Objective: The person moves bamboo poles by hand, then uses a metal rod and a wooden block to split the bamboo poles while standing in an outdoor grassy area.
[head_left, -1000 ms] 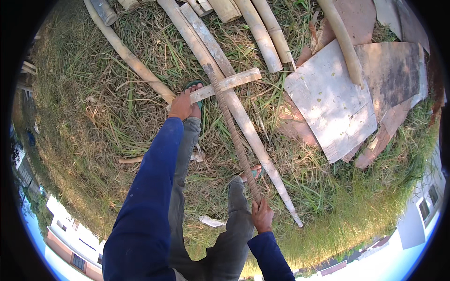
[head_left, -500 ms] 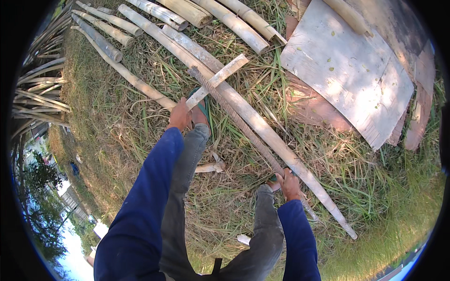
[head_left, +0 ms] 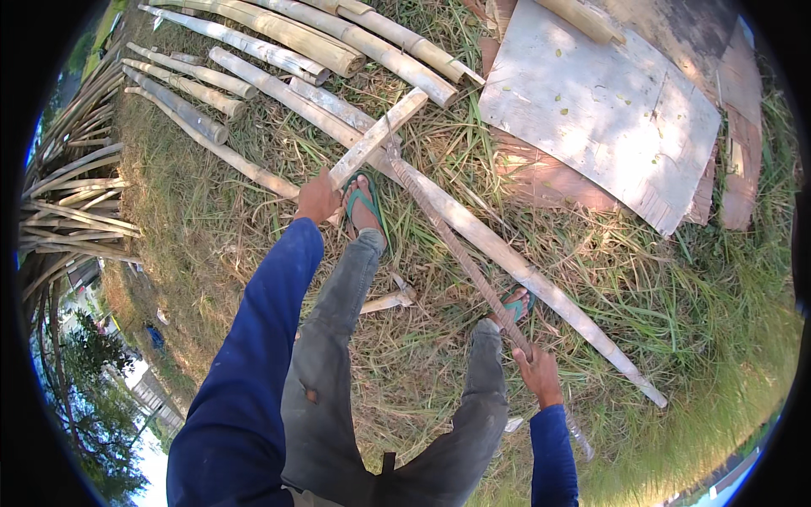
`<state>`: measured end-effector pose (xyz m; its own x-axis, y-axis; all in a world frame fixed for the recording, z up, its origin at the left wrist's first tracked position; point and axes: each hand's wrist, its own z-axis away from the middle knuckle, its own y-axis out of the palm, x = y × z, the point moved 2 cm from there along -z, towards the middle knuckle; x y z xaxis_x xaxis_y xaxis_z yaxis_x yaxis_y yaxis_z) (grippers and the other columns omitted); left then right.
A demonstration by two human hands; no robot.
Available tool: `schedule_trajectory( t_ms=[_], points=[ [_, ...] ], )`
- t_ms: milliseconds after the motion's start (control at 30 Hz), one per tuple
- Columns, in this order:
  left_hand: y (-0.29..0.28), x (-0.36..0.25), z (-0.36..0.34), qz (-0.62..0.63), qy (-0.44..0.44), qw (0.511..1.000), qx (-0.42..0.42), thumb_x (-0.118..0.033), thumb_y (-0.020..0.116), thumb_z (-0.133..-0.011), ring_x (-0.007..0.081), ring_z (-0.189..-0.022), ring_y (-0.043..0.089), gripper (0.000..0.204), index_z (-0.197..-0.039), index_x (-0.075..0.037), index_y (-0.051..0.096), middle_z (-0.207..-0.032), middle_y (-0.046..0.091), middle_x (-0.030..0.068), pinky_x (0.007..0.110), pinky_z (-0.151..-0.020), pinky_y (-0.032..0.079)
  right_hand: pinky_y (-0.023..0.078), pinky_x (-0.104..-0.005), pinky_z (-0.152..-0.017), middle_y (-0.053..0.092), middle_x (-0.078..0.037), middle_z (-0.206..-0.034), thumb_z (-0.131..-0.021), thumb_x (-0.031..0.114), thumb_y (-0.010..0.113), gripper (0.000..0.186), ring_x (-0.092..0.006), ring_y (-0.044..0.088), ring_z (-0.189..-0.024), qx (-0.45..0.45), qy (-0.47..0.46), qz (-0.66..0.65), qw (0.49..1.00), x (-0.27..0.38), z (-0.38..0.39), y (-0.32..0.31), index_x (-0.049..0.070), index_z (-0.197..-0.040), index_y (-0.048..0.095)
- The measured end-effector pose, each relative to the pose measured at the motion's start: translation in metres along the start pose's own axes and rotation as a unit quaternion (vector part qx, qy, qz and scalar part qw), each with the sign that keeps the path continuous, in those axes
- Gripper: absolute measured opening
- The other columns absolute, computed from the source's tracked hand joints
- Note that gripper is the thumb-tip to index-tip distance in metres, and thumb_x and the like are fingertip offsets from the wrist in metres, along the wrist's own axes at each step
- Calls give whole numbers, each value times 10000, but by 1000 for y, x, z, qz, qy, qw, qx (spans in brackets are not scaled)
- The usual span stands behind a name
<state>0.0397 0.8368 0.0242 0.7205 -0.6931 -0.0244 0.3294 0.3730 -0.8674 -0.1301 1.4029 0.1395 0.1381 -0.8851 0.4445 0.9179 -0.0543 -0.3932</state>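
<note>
My left hand (head_left: 318,198) is closed around the near end of a short, pale length of split bamboo (head_left: 380,138). That piece lies slanted across a long bamboo pole (head_left: 473,226) on the grass. My right hand (head_left: 541,374), lower right, grips a long, thin, brown ribbed rod (head_left: 460,249). The rod slants up and left beside the pole, and its far end reaches the split bamboo; whether they touch I cannot tell. Its near end (head_left: 579,435) shows past my right hand. My sandalled feet stand on the near side of the pole.
Several cut bamboo poles (head_left: 279,38) lie at the top left, with a large stack of bamboo (head_left: 76,203) at the far left. A grey-white sheet (head_left: 600,110) lies over brown boards (head_left: 549,177) at the upper right. A short bamboo offcut (head_left: 389,300) rests between my legs.
My right hand has drawn back toward me, uncovering my right foot. The ribbed rod has come with it, its far end now nearer the split bamboo. My left hand keeps its grip.
</note>
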Motion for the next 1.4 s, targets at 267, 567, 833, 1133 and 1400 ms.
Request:
schedule_trajectory(
  t_ms=[267,567,833,1133,1400],
  points=[
    [-40,-25,20,113,9,992,48,-323,696,-807,460,-936,650,475,-1113,20,573,-960,684,277,504,-816,497,503,-539,-620,619,-235,-669,-995,481,480,475,-479,628,-665,27,62,17,998,20,103,-21,20,-941,580],
    [-80,-46,118,36,30,993,104,-266,681,-839,484,-984,622,591,-1302,22,450,-1041,660,302,513,-848,475,484,-563,-582,621,-231,-635,-990,400,520,384,-469,622,-622,-24,193,-29,980,65,224,-15,17,-1005,543],
    [-95,23,296,-80,23,992,90,-297,668,-857,489,-1051,593,722,-1395,90,383,-1155,608,333,519,-885,472,511,-507,-542,629,-193,-609,-993,370,508,370,-405,652,-588,-63,233,-41,970,0,316,-47,3,-1004,558],
    [-18,86,495,345,-103,926,111,-510,619,-902,473,-1053,604,721,-1262,98,475,-1165,601,334,513,-910,477,526,-514,-613,660,-205,-686,-1000,380,493,393,-400,675,-675,-82,241,7,967,-74,312,-84,-4,-1010,575],
    [-40,-24,590,138,-215,947,194,-350,733,-820,475,-927,649,548,-1154,27,520,-1003,671,289,519,-792,513,542,-515,-689,686,-231,-777,-990,373,509,389,-411,694,-764,-67,202,109,971,-87,267,-112,2,-1036,613]
  ],
)
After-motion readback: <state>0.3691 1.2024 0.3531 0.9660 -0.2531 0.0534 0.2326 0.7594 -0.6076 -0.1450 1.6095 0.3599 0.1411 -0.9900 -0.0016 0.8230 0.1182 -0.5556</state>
